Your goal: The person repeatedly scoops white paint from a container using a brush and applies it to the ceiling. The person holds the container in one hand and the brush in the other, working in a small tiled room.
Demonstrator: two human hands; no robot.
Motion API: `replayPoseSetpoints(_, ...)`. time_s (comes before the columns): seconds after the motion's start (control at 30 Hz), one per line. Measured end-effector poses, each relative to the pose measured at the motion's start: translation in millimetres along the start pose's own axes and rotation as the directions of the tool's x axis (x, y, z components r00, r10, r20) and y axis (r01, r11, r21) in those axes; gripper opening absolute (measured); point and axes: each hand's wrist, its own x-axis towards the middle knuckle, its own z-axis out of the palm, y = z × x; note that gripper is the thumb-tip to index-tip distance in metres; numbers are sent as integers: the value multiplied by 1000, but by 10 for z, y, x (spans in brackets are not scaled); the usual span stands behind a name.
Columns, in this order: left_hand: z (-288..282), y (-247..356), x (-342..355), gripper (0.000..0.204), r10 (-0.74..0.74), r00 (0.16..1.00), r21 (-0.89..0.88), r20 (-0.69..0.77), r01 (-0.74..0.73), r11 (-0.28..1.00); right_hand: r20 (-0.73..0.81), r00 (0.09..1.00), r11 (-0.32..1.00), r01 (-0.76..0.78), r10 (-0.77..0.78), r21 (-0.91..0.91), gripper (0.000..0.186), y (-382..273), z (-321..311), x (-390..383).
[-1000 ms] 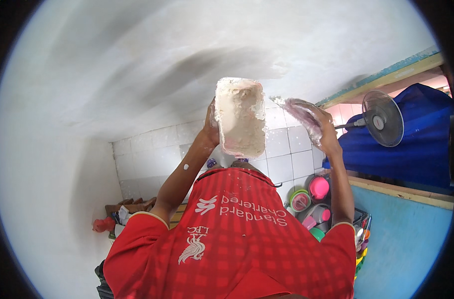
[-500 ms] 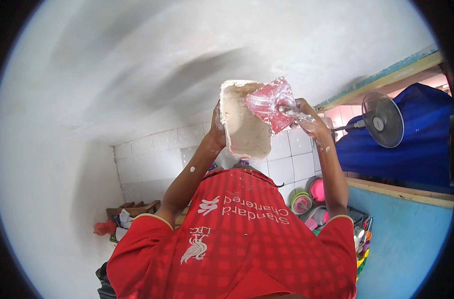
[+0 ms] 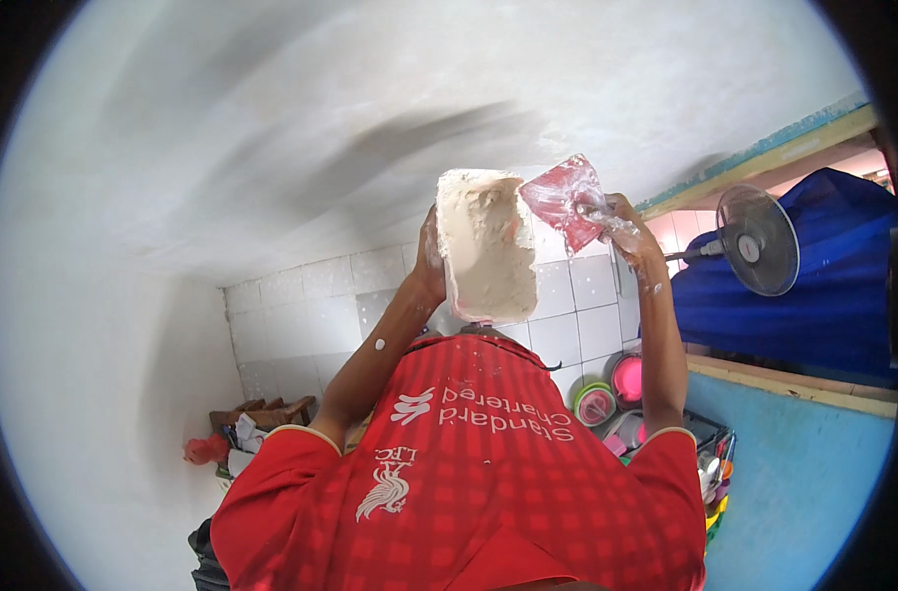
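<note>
Above white tiles (image 3: 597, 330), my left grip (image 3: 430, 261) holds a crusted tub (image 3: 480, 177) of pale paste (image 3: 488, 261) by its side; just right of its rim, my right grip (image 3: 626, 231) holds a smeared red scraper (image 3: 564, 202).

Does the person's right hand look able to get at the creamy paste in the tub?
Probably yes. The right hand holds a red scraper close by the tub, the left hand is on the tub's other side, and nothing seems to cover the creamy paste.

A head-worn fisheye looks down over the red shirt (image 3: 508, 492) from close above.
</note>
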Motion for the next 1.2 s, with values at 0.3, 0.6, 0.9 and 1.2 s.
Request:
replayPoseSetpoints(0.3,19,39,-118,73,64,998,37,21,-65,997,-91,946,921,277,-312,-272,42,-1034,281,-446)
replayPoseSetpoints(0.6,-2,-5,-100,77,24,993,24,113,-27,999,233,871,117,311,-433,-943,60,-1784,611,-590)
replayPoseSetpoints(0.9,-135,-60,-46,57,36,970,-213,242,17,977,356,853,71,411,-382,-909,55,-1966,712,-511)
replayPoseSetpoints(1.2,-95,-107,324,66,101,995,-55,15,-100,993,370,829,213,486,-420,-848,54,-1664,437,-167)
